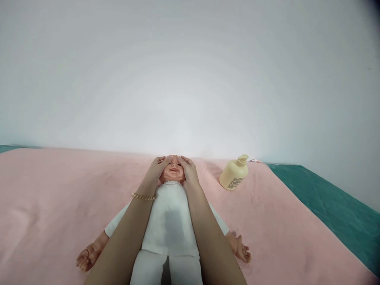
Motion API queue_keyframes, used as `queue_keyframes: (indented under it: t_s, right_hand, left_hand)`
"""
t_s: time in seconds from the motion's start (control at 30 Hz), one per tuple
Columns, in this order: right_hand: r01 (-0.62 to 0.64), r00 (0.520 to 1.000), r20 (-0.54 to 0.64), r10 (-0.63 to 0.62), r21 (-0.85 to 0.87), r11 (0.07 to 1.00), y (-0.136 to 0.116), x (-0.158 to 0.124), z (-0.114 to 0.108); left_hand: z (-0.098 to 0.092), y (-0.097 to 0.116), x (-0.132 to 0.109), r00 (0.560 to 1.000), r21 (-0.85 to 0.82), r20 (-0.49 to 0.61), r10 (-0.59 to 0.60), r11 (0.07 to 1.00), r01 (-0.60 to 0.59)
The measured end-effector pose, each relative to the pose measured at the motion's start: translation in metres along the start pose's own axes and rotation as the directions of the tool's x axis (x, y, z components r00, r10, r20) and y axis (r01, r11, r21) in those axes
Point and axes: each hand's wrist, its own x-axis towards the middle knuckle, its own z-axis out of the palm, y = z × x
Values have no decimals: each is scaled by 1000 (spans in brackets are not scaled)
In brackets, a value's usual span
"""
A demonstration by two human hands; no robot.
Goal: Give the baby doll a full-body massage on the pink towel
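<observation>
A baby doll point(172, 209) with a white cloth body lies on its back, its head toward the wall. My left hand point(157, 167) cups one side of its head, the thumb resting near the brow. On the opposite side, my right hand point(189, 167) holds the head in the same way, fingers curved around it. The doll's mouth and chin show between my wrists; my hands partly cover the upper face. A gold bracelet point(143, 196) circles my left wrist. Both forearms cross over the doll's outspread arms.
A pale yellow pump bottle point(234, 174) stands to the right of the doll's head. Everything rests on a pink cloth point(59, 206), with a green surface point(332, 202) showing past its right edge. A plain pale wall point(184, 79) rises behind.
</observation>
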Motion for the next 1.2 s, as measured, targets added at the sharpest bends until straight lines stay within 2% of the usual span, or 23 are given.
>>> queue_keyframes:
  t_s: [0.17,0.3,0.53,0.73,0.9,1.2]
  right_hand:
    - [6,1000,-13,-7,-51,999,1,-1,2]
    - [10,1000,-3,-10,-58,998,1,-2,1]
    - [15,999,-29,-17,-76,997,2,-1,2]
    - [38,999,-20,-40,-52,998,4,1,2]
    - [42,999,-30,-44,-47,998,6,4,0]
    - [-28,999,-45,29,36,999,8,12,-2]
  left_hand:
    - [-6,0,4,1000,3,22,-18,1000,18]
    - [-5,3,1,996,-41,81,-39,998,42]
    - [-1,4,-2,998,-37,8,-69,997,69]
    - [-1,-1,3,1000,-66,13,-19,998,19]
    - [0,-4,6,1000,-83,-26,-15,996,13]
    - [0,-8,9,999,-146,-8,39,988,-40]
